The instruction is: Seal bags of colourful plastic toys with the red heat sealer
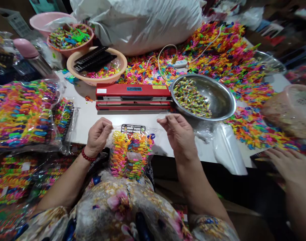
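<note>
A transparent plastic bag (131, 155) hangs at the table's front edge, filled with rows of small colourful plastic toys on a black rack (133, 128). My left hand (99, 136) is closed in a pinch on the bag's upper left corner. On the other side, my right hand (177, 134) pinches the thin film at the bag's upper right. A small white label shows on the bag's front. Just beyond both hands lies a red heat sealer (133, 92) with a black handle.
A steel bowl (219, 98) of tiny wrapped pieces stands right of the sealer. A peach basin (75, 65) holds black racks. Loose toys (215, 50) pile up behind. Flat plastic bags (228, 150) lie at right, near another person's hand (291, 164). Packed bags (22, 113) stand left.
</note>
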`<state>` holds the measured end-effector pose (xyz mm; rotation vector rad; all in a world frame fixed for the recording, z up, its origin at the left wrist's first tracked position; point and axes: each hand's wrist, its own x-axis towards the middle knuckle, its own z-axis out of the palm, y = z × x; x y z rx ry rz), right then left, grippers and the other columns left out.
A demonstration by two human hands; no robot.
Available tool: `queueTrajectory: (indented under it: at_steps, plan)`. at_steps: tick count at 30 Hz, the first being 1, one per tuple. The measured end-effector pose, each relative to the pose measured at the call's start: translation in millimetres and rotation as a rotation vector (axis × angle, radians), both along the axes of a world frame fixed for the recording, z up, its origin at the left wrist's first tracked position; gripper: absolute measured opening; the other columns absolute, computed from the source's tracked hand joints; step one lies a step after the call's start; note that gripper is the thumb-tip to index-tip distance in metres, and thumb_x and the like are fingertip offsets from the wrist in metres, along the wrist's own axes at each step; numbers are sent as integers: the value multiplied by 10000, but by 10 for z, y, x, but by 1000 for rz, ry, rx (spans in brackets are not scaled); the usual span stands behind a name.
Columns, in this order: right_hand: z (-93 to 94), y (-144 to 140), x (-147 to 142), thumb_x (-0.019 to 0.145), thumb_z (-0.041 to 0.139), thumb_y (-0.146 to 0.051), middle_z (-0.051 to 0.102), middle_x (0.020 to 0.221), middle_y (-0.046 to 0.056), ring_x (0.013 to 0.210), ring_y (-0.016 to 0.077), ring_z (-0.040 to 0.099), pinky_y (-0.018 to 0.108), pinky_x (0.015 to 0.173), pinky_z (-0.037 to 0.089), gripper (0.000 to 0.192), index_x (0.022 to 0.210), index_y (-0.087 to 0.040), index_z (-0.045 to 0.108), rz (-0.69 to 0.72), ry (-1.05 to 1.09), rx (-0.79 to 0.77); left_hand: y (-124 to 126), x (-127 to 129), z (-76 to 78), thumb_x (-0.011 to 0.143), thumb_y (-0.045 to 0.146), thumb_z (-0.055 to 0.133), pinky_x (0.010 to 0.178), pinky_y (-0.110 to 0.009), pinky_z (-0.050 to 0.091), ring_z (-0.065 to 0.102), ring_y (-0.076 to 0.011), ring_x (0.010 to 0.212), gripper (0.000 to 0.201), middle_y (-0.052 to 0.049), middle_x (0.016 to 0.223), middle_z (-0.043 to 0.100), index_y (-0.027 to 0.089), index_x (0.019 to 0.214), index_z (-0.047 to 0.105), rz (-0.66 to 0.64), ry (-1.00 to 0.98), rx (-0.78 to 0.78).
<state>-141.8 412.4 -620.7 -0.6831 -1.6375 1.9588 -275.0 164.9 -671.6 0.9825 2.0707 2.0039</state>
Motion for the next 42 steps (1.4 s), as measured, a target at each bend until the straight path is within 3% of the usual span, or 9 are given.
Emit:
queueTrajectory:
  at_steps: [4,8,11,14,17,20,25,32,42]
  plan:
    - [-118,391,113,864,643,-588,698,889,54,943,239,679,503,1040,474,379,976,-226,635,-217,-113,299,10,-20,-20,978,337,561,656,-292,397,503,-147,700,257,-30,767,557,185,771,581,12,-12,29]
    - [-211,529,313,790,607,-781,505,1449,177,1397,340,408,552,1200,245,803,1322,-180,581,-338,-350,754,14,-20,-36,973,340,569,663,-282,407,520,-147,718,262,-32,771,566,183,765,588,48,-30,35]
    - [-244,273,391,726,699,-771,476,1498,139,1406,312,418,489,1205,277,884,1402,-221,556,16,-271,484,15,-7,-78,967,346,580,645,-258,410,521,-131,705,252,-34,795,579,175,784,610,67,-89,70]
    - [-266,-86,343,750,786,-615,599,1383,85,1299,266,539,419,1130,402,589,1217,-266,708,254,-192,169,10,3,-143,938,361,628,620,-229,415,513,-111,664,228,-23,797,583,172,812,617,114,-206,117]
    - [-284,-303,248,824,763,-472,712,1175,54,1129,222,636,372,1031,480,281,1012,-265,789,178,-150,96,-15,-10,-194,868,381,715,631,-216,446,540,-107,673,228,-28,876,616,186,955,636,118,-328,116]
    - [-302,-364,187,824,759,-425,747,1067,38,1047,211,660,370,1003,489,228,986,-270,798,68,-127,24,-51,-43,-205,845,422,722,640,-223,471,571,-110,715,369,-75,1103,641,209,1136,646,82,-395,74]
    - [-330,-389,122,781,786,-419,753,1043,37,1051,220,655,388,1015,481,230,948,-261,800,-5,-107,-58,-43,-53,-191,895,425,656,888,-293,485,606,-212,1066,253,-93,1077,681,199,935,761,68,-272,-24]
    - [-347,-430,94,776,803,-439,757,1015,34,990,202,671,361,968,512,231,923,-261,797,-23,-16,-124,71,48,-134,937,417,610,760,-268,471,608,-159,821,282,-46,839,666,190,791,688,186,-175,109]
    - [104,-452,351,805,801,-408,758,1040,27,994,190,692,340,934,562,176,926,-281,798,-67,88,-64,144,296,295,992,307,523,686,-300,443,569,-161,745,237,-43,785,607,187,814,621,227,151,235]
